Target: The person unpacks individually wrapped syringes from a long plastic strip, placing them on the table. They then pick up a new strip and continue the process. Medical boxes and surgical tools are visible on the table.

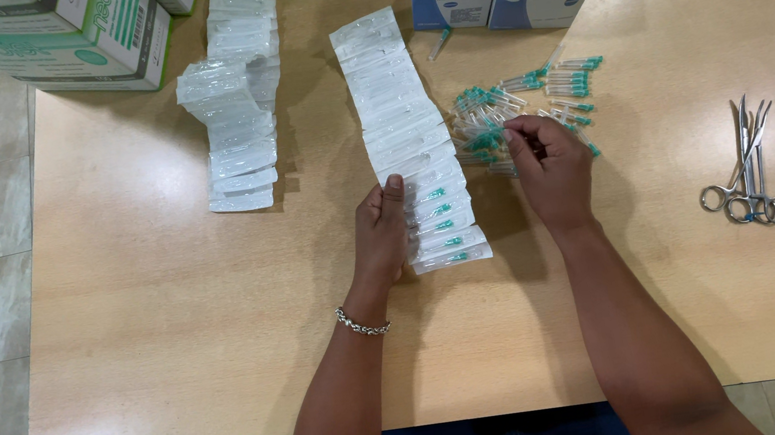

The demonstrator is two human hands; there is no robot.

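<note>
Left hand flat, thumb raised; right hand pinching

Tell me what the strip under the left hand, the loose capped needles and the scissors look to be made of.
Strip: seemingly clear plastic blisters on white backing; glossy, see-through, green parts visible in the lower pockets. Left hand rests on its edge.
Capped needles: likely clear plastic caps with green plastic hubs; the right hand picks at them.
Scissors: metal, apparently polished steel; silvery shine.
</note>
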